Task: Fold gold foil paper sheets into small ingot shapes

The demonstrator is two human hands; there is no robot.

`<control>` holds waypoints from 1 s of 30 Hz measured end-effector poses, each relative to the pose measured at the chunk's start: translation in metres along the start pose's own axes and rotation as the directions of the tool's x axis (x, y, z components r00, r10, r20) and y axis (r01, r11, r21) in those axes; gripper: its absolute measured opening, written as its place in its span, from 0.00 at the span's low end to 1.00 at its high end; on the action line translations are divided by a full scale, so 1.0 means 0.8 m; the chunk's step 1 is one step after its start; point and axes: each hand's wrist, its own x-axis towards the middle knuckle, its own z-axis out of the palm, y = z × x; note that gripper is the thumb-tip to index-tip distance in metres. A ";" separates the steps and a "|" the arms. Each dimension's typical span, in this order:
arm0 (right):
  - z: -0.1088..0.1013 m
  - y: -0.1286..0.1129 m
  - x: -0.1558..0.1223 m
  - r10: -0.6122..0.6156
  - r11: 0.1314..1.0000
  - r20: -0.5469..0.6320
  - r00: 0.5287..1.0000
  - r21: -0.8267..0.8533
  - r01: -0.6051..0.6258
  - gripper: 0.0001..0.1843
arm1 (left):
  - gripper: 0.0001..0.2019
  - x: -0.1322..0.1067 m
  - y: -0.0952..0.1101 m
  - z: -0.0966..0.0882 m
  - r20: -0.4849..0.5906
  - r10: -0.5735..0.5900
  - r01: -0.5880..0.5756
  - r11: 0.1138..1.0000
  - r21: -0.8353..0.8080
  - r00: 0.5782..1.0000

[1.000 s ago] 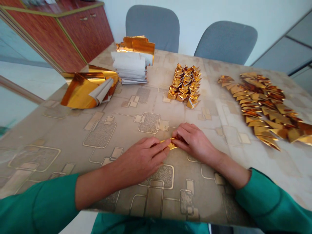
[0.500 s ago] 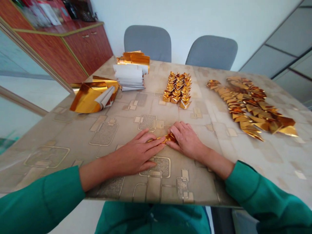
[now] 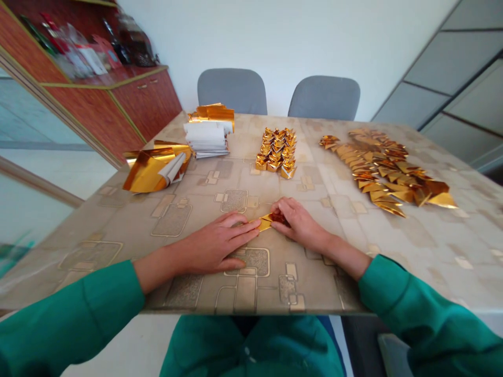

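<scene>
Left fingers (image 3: pixel 245 228): together and flat, tips touching the left end of the foil piece; cannot tell whether they grip it.
Right fingers (image 3: pixel 280 214): together and curled, pressed down on the foil's right end.
Foil piece: a folded gold foil strip (image 3: pixel 267 222), lying on the tabletop between the two hands, a darker reddish side showing under the right fingers.
Hands: the left hand (image 3: pixel 216 242) rests at 9 o'clock from the strip, the right hand (image 3: pixel 302 225) at 3 o'clock, both palm down.
Sleeves: green sleeves (image 3: pixel 401 309) cover both forearms, at 4 and 8 o'clock.
Table: a patterned beige tablecloth (image 3: pixel 94 220) lies under everything.
10 o'clock: curled gold foil sheets (image 3: pixel 151 175).
11 o'clock: a white paper stack (image 3: pixel 206 140), with gold foil strips (image 3: pixel 212 111) behind it.
12 o'clock: a block of gold foil ingots (image 3: pixel 276 152).
2 o'clock: a long heap of folded gold foil pieces (image 3: pixel 377 173).
Beyond the table: two gray chairs (image 3: pixel 231 91) at 12 o'clock, a red wooden cabinet (image 3: pixel 149 104) at 11 o'clock.
</scene>
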 end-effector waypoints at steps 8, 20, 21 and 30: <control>0.002 0.002 0.003 -0.058 0.998 -0.017 0.998 -0.007 0.058 0.05 | 0.23 0.013 -0.001 -0.007 -0.045 0.030 -0.026 0.996 0.083 0.999; 0.011 -0.026 0.022 0.227 0.949 -0.056 0.972 -0.211 -0.233 0.04 | 0.08 0.041 0.015 0.006 -0.104 -0.033 0.060 0.961 0.269 0.994; 0.011 -0.025 0.024 0.237 0.951 -0.049 0.970 -0.195 -0.242 0.04 | 0.08 0.040 0.015 0.007 -0.103 -0.046 0.070 0.966 0.249 0.994; 0.002 -0.001 0.022 0.168 0.974 0.000 0.986 -0.152 -0.166 0.05 | 0.20 0.011 -0.013 0.005 -0.051 -0.005 0.007 0.999 0.041 0.999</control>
